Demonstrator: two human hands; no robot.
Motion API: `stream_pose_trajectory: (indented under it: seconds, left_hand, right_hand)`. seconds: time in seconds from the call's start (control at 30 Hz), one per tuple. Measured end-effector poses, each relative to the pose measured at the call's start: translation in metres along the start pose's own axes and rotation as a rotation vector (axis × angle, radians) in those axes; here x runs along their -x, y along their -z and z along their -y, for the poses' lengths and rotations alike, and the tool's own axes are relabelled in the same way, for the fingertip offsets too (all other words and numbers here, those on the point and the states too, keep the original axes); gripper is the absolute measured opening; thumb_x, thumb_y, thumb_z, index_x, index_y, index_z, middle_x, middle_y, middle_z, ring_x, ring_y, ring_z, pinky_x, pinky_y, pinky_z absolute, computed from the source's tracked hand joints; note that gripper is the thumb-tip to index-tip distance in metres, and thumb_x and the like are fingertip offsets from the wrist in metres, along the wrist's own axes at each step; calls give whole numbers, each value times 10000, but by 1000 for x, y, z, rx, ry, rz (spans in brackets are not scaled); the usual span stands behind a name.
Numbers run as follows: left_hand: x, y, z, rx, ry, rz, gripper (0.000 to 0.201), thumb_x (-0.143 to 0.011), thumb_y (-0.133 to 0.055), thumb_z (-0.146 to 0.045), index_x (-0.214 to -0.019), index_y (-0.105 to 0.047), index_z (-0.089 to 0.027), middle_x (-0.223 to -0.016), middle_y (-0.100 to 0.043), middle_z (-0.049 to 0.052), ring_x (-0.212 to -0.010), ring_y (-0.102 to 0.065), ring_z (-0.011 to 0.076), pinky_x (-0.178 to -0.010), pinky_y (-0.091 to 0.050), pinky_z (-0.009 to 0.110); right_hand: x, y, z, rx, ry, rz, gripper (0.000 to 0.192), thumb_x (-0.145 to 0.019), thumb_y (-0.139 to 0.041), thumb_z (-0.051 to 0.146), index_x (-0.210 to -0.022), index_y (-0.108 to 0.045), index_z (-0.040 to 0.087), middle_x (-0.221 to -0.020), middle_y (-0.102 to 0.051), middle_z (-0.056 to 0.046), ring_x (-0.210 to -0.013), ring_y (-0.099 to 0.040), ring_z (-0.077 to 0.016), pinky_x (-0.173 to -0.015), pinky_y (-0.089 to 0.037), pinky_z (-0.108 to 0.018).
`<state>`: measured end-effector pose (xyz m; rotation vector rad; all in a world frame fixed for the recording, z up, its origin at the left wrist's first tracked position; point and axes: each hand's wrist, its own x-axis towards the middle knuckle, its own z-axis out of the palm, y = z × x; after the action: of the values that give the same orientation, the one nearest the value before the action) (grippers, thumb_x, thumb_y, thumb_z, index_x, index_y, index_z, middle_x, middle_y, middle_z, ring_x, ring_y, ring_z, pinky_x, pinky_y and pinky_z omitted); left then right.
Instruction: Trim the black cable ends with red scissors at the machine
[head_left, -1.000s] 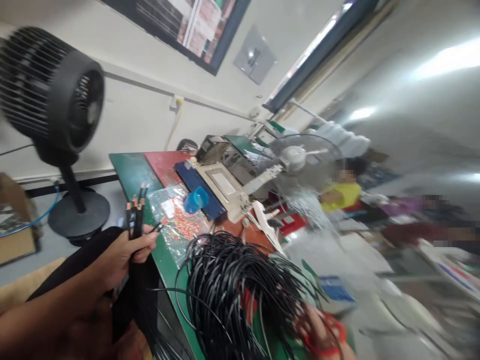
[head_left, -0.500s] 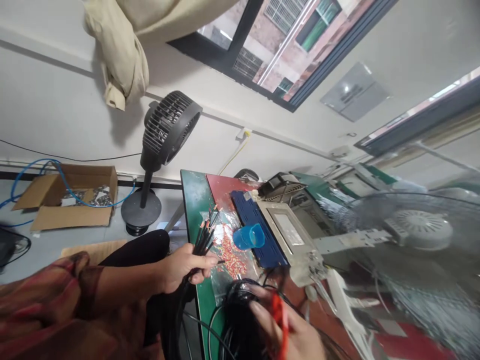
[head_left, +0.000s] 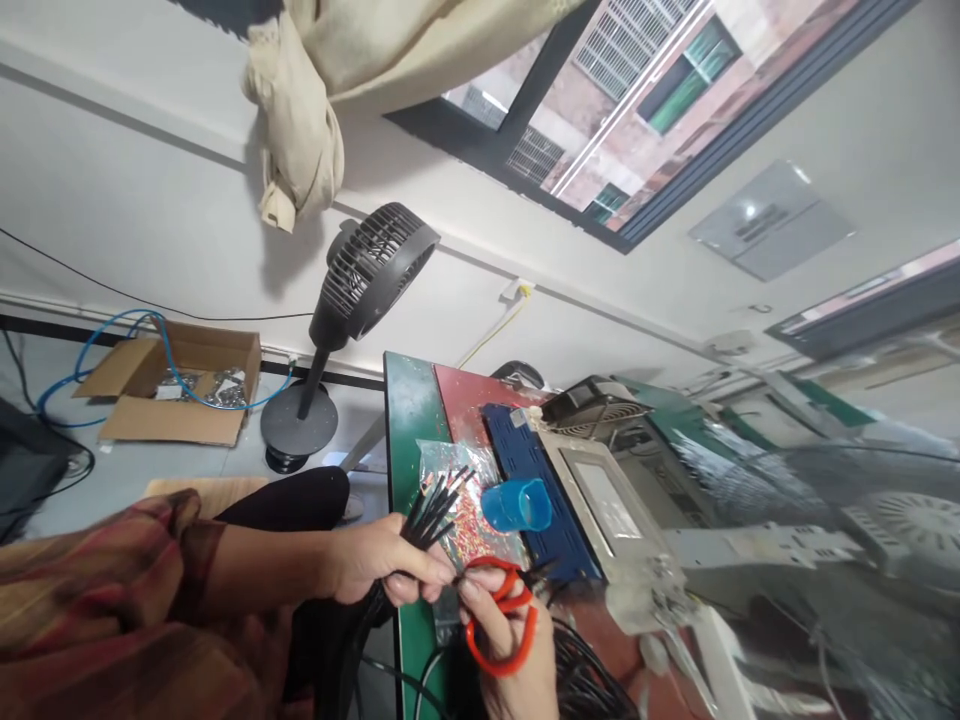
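Several black cables (head_left: 435,505) in left hand (head_left: 379,568) point up-right.

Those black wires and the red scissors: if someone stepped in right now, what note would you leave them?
Left hand: closed around a bundle of black wires, cut ends fanned upward over the green bench edge.
Right hand: fingers through the red scissors, held just beside the bundle; whether the blades touch any wire cannot be told.
Nearby: a clear bag of small red and yellow bits, a blue cup, a grey machine, more black wire coiled on the bench.
Done: wires gathered in one grip. Left: any trimming; none shows yet.
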<state>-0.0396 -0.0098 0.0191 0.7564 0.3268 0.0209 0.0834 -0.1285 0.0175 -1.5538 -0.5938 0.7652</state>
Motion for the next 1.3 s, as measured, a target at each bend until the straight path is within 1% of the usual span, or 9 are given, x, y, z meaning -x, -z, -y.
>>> stream_pose_trajectory:
  seconds: [0.13,0.3,0.4,0.5,0.63,0.77,0.9,1.1,1.3]
  left_hand:
    - [-5,-5,-1,-57,-44,-25,286,-624,-697,-341,-658,-520,-118,-523,-443,-39,-382,-258,-3,-404,-88,204]
    - [-14,-5,-1,-46,-81,-156,318,-602,-716,-354,-710,-533,-118,-511,-394,-67,-381,-232,-8,-413,-59,216]
    - [-18,-4,-4,-9,-128,-246,333,-608,-711,-359,-766,-543,-118,-521,-395,-72,-380,-226,-10,-418,-60,213]
    - [-22,-5,-9,4,-159,-291,354,-604,-711,-372,-782,-550,-112,-535,-405,-70,-380,-225,-13,-421,-56,213]
    - [-28,-9,-12,-10,-156,-329,376,-580,-725,-386,-769,-541,-118,-522,-405,-74,-382,-228,-9,-418,-60,210]
    - [-35,-12,-9,-43,-152,-374,360,-564,-731,-364,-743,-533,-123,-506,-399,-75,-398,-239,-2,-416,-62,206]
    - [-40,-12,-6,-70,-162,-390,343,-565,-727,-359,-729,-551,-115,-510,-412,-69,-414,-239,0,-413,-72,202]
    - [-47,-12,-4,-122,-161,-396,283,-577,-714,-311,-711,-557,-118,-499,-398,-74,-421,-256,8,-409,-101,196]
    - [-52,-8,0,-97,-140,-360,311,-582,-717,-328,-699,-500,-139,-499,-384,-83,-403,-230,4,-412,-90,200]
  right_hand:
    - [0,-8,-2,-85,-9,-51,339,-586,-750,435,-608,-573,146,-466,-511,20,-416,-453,-95,-410,-353,-201]
    - [-2,7,-2,95,-62,-182,393,-606,-719,504,-709,-608,141,-501,-518,29,-440,-438,-95,-424,-350,-202]
    - [-3,20,-6,253,60,-143,452,-618,-680,559,-809,-652,150,-674,-622,-22,-623,-558,-162,-600,-446,-245]
    - [-5,26,-9,371,137,-11,460,-651,-628,587,-837,-666,168,-810,-657,-55,-777,-592,-203,-727,-459,-258]
    - [-6,25,-7,457,87,157,413,-664,-619,566,-799,-667,178,-746,-658,-52,-710,-593,-203,-655,-479,-254]
    - [-8,23,-7,506,80,200,387,-684,-595,558,-726,-656,178,-659,-623,-29,-627,-551,-182,-617,-470,-248]
    - [-9,25,-11,493,63,254,381,-693,-607,517,-811,-669,160,-712,-633,-40,-663,-556,-194,-617,-466,-251]
    - [-9,27,-13,505,-17,198,419,-733,-545,556,-705,-633,147,-608,-552,-8,-587,-479,-152,-558,-411,-229]
    - [-10,26,-17,396,-171,57,488,-604,-637,625,-501,-479,175,-447,-417,29,-428,-370,-105,-408,-292,-228]
